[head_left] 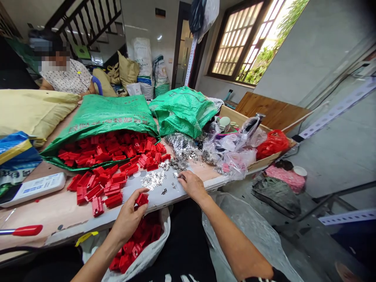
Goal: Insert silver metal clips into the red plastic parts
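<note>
Pinches a small red box-shaped plastic part (pixel 142 199) between the thumb and fingers of the left hand (pixel 127 220), at the near edge of the pale wooden tabletop (pixel 54 211). Bends the fingers of the right hand (pixel 194 187) down to the tabletop; cannot tell whether pressed together or pinching anything. Has a flat scatter of small shiny silver metal pieces (pixel 153 180) between both sets of fingers, with loose dark metal pieces (pixel 164 192) just nearer. Has many loose red plastic parts (pixel 113 190) beyond and left of the left fingers, before the mouth of a filled green woven sack (pixel 117 107). Has a white sack (pixel 166 231) of more such parts below the left fingers. Faces a clear plastic bag of metal pieces (pixel 180 143) and a crumpled green sack (pixel 182 109) beyond the right fingers. Has a shallow wooden box (pixel 266 159) holding clear plastic bags (pixel 239 160) farther right. Faces a seated person in a dotted top (pixel 67 76) far beyond the left fingers.
</note>
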Tool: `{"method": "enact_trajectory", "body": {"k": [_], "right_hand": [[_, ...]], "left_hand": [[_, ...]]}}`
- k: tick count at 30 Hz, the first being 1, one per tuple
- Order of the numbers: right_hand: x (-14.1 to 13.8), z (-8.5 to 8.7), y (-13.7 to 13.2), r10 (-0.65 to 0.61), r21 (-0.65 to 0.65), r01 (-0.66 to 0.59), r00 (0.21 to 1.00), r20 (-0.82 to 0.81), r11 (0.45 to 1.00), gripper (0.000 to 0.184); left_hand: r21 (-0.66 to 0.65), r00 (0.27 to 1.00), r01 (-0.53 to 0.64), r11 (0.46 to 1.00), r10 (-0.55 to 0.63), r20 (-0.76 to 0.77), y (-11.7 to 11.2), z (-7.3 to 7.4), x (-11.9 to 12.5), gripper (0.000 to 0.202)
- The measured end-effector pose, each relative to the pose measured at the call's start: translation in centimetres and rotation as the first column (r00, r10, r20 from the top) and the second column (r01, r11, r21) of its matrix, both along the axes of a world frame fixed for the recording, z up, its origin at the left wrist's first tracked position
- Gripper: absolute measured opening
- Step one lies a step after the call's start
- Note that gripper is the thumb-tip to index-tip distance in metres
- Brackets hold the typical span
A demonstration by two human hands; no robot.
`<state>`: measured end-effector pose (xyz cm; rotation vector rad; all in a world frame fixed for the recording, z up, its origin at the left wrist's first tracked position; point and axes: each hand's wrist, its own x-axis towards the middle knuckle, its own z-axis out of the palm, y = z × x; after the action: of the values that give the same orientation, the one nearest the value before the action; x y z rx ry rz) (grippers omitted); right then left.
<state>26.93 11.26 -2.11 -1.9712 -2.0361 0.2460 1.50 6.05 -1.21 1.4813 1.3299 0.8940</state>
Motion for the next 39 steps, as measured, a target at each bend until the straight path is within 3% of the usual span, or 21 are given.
{"method": "enact_trajectory", "body": {"k": [8, 13, 16, 22, 25, 27, 28, 31, 33, 35, 39], "right_hand": [[-0.3, 0.4, 0.5, 0.004, -0.033, -0.002, 0.999, 0.045, 0.999, 0.016], [-0.5, 0.4, 0.9, 0.008, -0.022, -0.007, 0.999, 0.038, 1.0, 0.015], [-0.5, 0.4, 1.0, 0.0, -0.015, 0.001, 1.0, 0.029, 1.0, 0.015], [0.0, 0.6, 1.4, -0.035, 0.06, 0.054, 0.96, -0.277, 0.997, 0.012], [0.8, 0.9, 1.5, -0.043, 0.074, 0.073, 0.939, -0.34, 0.995, 0.017], [1.5, 1.1, 1.3, -0.05, 0.027, 0.074, 0.862, -0.504, 0.997, 0.021], [1.8, 1.3, 1.2, -0.066, -0.032, 0.059, 0.773, -0.631, 0.998, 0.023], [2.7, 1.8, 0.5, -0.206, -0.235, -0.056, 0.314, -0.927, 0.97, 0.028], [3.1, 2.0, 0.1, -0.278, -0.289, -0.099, 0.112, -0.954, 0.952, 0.031], [3.3, 2.0, -0.3, -0.298, -0.301, -0.097, 0.041, -0.954, 0.949, 0.033], [3.1, 1.6, -1.3, -0.307, -0.309, -0.094, 0.031, -0.951, 0.946, 0.036]], "left_hand": [[-0.139, 0.984, -0.016, 0.99, 0.04, 0.171, -2.2, -1.0, -0.4, 0.049], [-0.275, 0.899, 0.008, 0.961, 0.113, 0.423, -2.9, -0.9, -0.1, 0.046], [-0.335, 0.855, 0.015, 0.942, 0.161, 0.492, -3.1, -0.8, -0.2, 0.047], [-0.375, 0.827, 0.031, 0.926, 0.187, 0.53, -3.4, -0.9, -0.7, 0.048], [-0.376, 0.846, 0.01, 0.926, 0.193, 0.497, -3.5, -1.1, -1.0, 0.047], [-0.376, 0.861, -0.022, 0.927, 0.209, 0.464, -3.5, -1.3, -1.3, 0.047], [-0.376, 0.861, -0.034, 0.926, 0.218, 0.46, -3.5, -1.4, -1.4, 0.047], [-0.381, 0.835, -0.036, 0.924, 0.237, 0.497, -3.6, -1.7, -1.4, 0.044], [-0.386, 0.811, -0.028, 0.922, 0.246, 0.531, -3.7, -1.8, -1.3, 0.043], [-0.393, 0.792, -0.021, 0.919, 0.255, 0.555, -3.7, -1.8, -1.2, 0.044], [-0.39, 0.782, -0.025, 0.921, 0.261, 0.567, -3.7, -1.5, -1.0, 0.047]]}}
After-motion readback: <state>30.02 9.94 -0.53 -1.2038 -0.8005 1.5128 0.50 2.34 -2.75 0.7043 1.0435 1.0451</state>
